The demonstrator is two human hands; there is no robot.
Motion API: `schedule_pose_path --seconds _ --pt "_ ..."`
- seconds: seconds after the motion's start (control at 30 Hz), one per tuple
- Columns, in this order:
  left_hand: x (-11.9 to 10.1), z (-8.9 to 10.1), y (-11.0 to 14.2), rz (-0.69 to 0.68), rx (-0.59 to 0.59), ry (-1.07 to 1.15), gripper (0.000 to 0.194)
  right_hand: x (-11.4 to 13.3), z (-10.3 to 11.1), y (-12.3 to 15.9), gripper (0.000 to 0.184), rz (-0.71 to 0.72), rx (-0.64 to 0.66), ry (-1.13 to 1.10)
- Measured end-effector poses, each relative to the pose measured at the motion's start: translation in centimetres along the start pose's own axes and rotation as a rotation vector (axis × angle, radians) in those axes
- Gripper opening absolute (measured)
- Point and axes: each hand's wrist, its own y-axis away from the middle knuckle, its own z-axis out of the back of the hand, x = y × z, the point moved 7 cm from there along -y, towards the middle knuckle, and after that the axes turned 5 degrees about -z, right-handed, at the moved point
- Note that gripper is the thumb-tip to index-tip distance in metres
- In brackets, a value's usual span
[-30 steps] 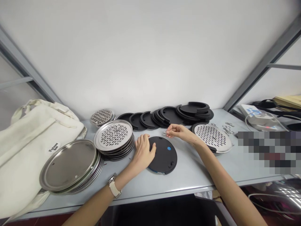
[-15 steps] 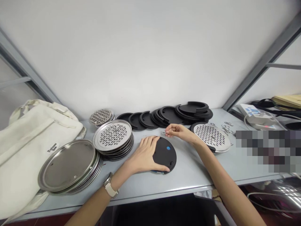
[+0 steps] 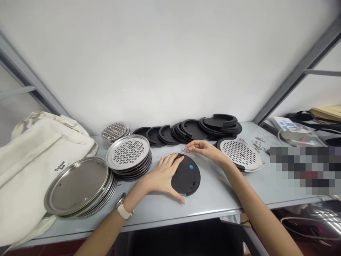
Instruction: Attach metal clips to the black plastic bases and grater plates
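Note:
A black round disc (image 3: 185, 175) with a blue dot lies on the grey shelf, with a small knob near its lower edge. My left hand (image 3: 163, 174) is spread over the disc's left side: the fingertips touch its top edge, and the thumb sticks out past its lower rim. Just above the disc, my right hand (image 3: 201, 147) pinches a small metal wire loop (image 3: 185, 148) between thumb and fingers. Right of that hand, a perforated metal grater disc (image 3: 241, 154) rests on a black holder. More small metal loops (image 3: 257, 145) are scattered beyond it.
Stacked grater discs (image 3: 129, 151) and shiny metal plates (image 3: 77, 185) stand to the left, beside a cream bag (image 3: 34, 170). Black round holders (image 3: 191, 129) line the wall. A white box (image 3: 290, 129) sits far right. The shelf's front edge (image 3: 183, 221) runs below my hands.
My left thumb has come off the disc's lower edge, moving down and left. The right hand has shifted slightly left with the wire loop.

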Motion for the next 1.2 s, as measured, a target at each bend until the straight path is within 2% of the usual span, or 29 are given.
schedule_pose_path --seconds 0.1,0.3,0.43,0.53,0.7,0.83,0.93,1.03,1.07,1.1,1.17,1.2 --pt "0.0 -0.2 0.0 0.002 0.051 0.010 0.116 -0.3 -0.2 -0.3 0.037 0.028 -0.017 -0.008" --pt "-0.1 -0.2 -0.1 -0.011 0.160 0.018 0.086 -1.3 -1.3 -0.9 0.042 0.040 -0.008 -0.102" --pt "-0.5 0.4 -0.2 -0.040 0.165 -0.014 0.079 -0.8 -1.8 -0.4 0.042 0.010 0.067 -0.106" --pt "-0.9 0.6 -0.2 -0.063 0.181 -0.010 0.076 -0.4 -1.7 0.1 0.042 -0.019 0.068 -0.076" --pt "-1.2 0.2 0.4 -0.130 0.276 0.054 0.072 -0.8 -0.8 2.6 0.049 -0.078 -0.065 -0.026" --pt "-1.7 0.5 0.8 -0.179 0.309 0.126 0.071 -1.6 -0.2 6.4 0.047 -0.155 -0.079 -0.009" --pt "-2.5 1.1 0.5 -0.177 0.207 0.162 0.055 -2.2 -0.2 8.5 0.047 -0.189 -0.056 -0.038" --pt "-3.0 1.4 -0.2 -0.095 -0.024 0.107 0.031 -2.3 0.2 8.7 0.047 -0.107 -0.181 -0.003" --pt "-3.2 1.1 -0.4 -0.065 -0.081 0.064 0.038 -2.3 0.3 8.3 0.046 -0.067 -0.228 0.007" --pt "-3.5 0.5 -0.6 -0.058 -0.100 0.010 0.053 -2.1 0.1 7.8 0.044 -0.026 -0.254 0.010" --pt "-4.3 -1.2 -1.0 -0.114 -0.055 -0.103 0.073 -1.8 -0.5 6.4 0.039 0.040 -0.283 0.013" --pt "-4.6 -1.9 -1.1 -0.136 -0.040 -0.157 0.073 -1.6 -0.8 5.6 0.038 0.064 -0.293 0.016"
